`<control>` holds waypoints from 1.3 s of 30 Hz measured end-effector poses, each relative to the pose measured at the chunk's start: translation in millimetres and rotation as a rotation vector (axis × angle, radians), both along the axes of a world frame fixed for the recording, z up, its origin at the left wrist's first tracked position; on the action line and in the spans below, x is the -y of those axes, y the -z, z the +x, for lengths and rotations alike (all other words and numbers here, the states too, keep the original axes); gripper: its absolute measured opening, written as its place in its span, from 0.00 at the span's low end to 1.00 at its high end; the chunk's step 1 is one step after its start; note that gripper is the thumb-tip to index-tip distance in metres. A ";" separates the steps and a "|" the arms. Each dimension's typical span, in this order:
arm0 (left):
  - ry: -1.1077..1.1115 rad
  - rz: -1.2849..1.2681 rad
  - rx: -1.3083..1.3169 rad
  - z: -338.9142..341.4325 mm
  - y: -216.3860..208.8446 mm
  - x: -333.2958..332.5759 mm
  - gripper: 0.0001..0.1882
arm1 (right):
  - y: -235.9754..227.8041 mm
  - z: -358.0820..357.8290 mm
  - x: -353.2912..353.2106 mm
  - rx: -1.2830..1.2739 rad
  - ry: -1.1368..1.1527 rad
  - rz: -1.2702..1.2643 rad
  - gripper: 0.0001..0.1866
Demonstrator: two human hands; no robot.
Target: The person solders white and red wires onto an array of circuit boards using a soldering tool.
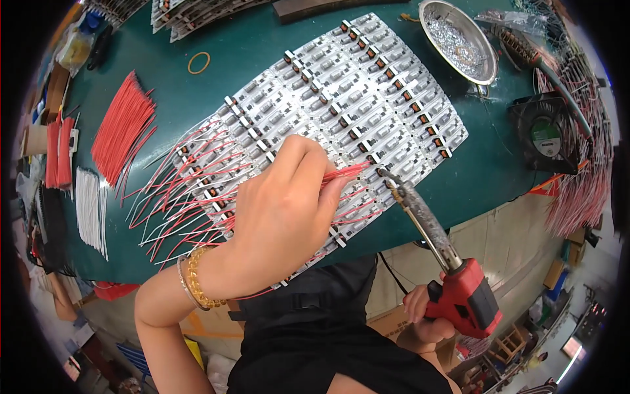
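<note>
A large white panel of small circuit boards (387, 121) lies on the green tabletop. Red and white wires (177, 217) stick out from the boards at its left end. My left hand (279, 207) is closed over the panel, pinching a bunch of red wires (346, 173) whose ends point right at a board. In my right hand (423, 315), at the lower right, is a red and black soldering gun (469, 299). Its dark tip is at the board, close by the wire ends; whether tip and wire touch I cannot tell.
Red wires (123, 131) and white wires (90, 207) lie in bundles at the left, near a rubber band (199, 63). A metal bowl (487, 77) of silvery scraps stands at the far right. Beyond it are a black fan (546, 134) and many wired boards (577, 190).
</note>
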State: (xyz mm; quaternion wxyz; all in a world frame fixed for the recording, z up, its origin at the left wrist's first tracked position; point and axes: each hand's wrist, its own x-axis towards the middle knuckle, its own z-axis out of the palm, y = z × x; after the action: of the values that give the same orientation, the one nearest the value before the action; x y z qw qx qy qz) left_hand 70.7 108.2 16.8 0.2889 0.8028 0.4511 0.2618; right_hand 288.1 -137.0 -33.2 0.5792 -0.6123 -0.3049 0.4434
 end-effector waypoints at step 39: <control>-0.057 0.075 0.088 -2.9 4.5 -4.6 0.07 | 4.3 3.8 -11.0 0.157 -0.173 0.120 0.53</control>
State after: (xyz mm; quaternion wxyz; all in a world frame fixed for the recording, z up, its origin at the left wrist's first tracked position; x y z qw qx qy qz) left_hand 67.8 112.8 12.3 0.2705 0.7877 0.4504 0.3218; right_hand 291.9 -126.0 -37.5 0.5487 -0.5806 -0.4271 0.4235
